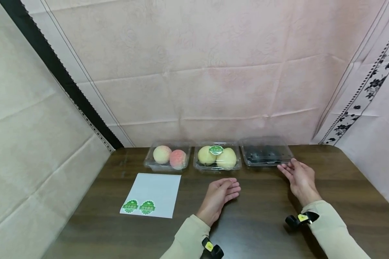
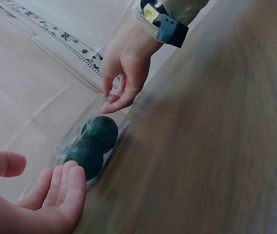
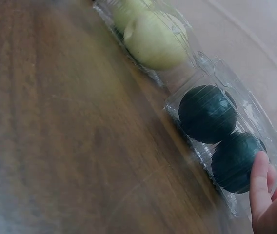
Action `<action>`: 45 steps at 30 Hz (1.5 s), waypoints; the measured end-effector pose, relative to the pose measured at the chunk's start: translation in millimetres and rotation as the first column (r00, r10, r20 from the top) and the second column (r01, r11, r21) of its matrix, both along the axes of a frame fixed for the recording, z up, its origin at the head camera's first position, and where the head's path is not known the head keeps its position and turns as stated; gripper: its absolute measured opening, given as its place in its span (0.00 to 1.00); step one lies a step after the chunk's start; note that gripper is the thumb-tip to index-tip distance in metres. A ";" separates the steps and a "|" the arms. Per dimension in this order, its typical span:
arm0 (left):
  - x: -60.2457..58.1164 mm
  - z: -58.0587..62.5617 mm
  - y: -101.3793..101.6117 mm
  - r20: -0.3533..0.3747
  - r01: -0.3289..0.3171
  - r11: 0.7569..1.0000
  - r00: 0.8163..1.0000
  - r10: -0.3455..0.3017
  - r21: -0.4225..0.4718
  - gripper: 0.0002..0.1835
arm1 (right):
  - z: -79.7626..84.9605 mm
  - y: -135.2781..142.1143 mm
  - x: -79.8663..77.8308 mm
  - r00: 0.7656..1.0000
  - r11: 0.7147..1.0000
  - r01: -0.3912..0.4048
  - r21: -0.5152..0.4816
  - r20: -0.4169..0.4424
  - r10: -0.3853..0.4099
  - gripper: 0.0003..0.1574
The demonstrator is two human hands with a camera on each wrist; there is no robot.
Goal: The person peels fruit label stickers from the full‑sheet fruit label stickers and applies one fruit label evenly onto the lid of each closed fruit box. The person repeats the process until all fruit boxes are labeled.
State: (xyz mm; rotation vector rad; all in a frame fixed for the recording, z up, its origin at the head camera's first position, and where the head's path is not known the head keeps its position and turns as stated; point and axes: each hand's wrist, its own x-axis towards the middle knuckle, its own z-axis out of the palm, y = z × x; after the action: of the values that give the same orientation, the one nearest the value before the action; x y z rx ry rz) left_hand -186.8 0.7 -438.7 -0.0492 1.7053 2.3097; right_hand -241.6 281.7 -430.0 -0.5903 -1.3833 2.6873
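Three clear boxes [image 1: 217,168] are lined along the wooden desk's [image 1: 256,216] far edge; white paper [image 1: 153,190] is laid nearer its left edge.

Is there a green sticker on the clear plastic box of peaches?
No: in the head view the peach box shows no sticker, while a green sticker sits on the middle box.
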 end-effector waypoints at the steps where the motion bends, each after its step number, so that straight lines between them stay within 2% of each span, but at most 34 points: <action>1: -0.1 -0.4 0.7 0.002 -0.002 1.000 1.000 0.002 0.002 0.19 | -0.3 -0.3 1.1 1.000 1.000 -0.002 0.000 -0.001 0.002 0.10; 13: -5.8 -1.7 18.0 0.029 0.019 0.999 0.999 -0.020 0.041 0.20 | -3.1 -0.6 16.9 0.999 0.998 0.052 -0.027 0.004 -0.052 0.06; 20: -16.0 -4.1 29.8 0.060 0.013 0.996 0.998 -0.018 0.085 0.26 | -5.6 5.7 31.5 0.999 0.999 0.034 -0.008 -0.030 -0.034 0.06; 24: -22.4 -6.1 35.2 0.064 0.008 0.995 0.998 -0.015 0.097 0.23 | -7.9 6.1 38.3 1.000 1.000 0.009 0.011 -0.013 -0.009 0.07; 31: -27.1 -7.7 41.7 0.065 0.006 0.988 0.998 -0.017 0.157 0.15 | -11.2 2.5 47.9 0.999 0.998 -0.031 0.050 -0.041 0.033 0.06; 37: -26.2 -9.9 42.9 0.091 -0.016 0.987 0.996 0.002 0.161 0.11 | -12.7 0.0 57.1 0.999 0.995 -0.044 0.093 -0.016 0.045 0.10; 42: -26.2 -11.5 40.9 0.125 -0.012 0.989 0.992 -0.007 0.145 0.09 | -13.6 -2.0 62.7 0.998 0.993 -0.052 0.108 -0.015 0.054 0.12; 45: -25.6 -11.9 39.7 0.127 -0.001 0.992 0.992 -0.015 0.128 0.10 | -14.8 -3.6 66.3 0.997 0.988 -0.075 0.134 -0.014 0.078 0.20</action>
State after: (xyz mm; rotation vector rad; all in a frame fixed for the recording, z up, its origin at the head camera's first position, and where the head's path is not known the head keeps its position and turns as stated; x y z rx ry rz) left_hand -212.4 40.4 -450.6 -0.1620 1.4911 2.3511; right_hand -175.3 278.1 -444.8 -0.5091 -1.5967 2.6226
